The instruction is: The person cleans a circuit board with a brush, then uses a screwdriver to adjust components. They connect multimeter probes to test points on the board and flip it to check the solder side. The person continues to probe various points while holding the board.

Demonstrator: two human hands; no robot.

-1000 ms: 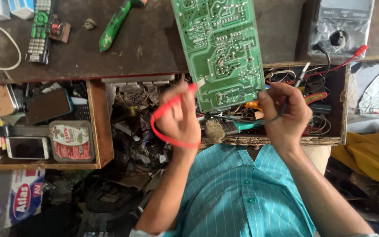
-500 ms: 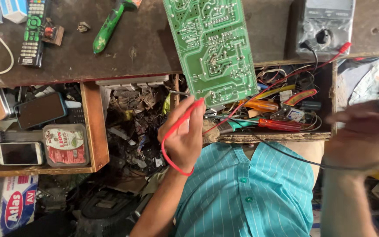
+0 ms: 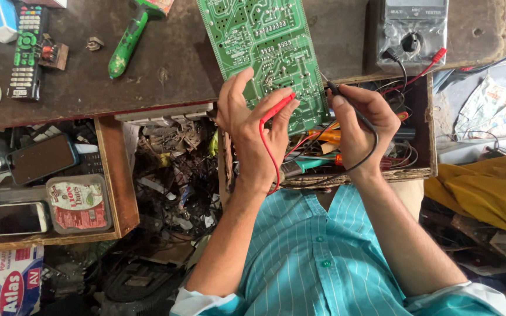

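Probes (red, black) meet circuit board's near edge.

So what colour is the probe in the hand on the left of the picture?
Red: the probe and its lead, held in that hand, show clearly in the head view.

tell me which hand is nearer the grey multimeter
Right. The right hand, holding the black probe, sits just below the multimeter; the left hand, with the red probe, is farther left over the circuit board.
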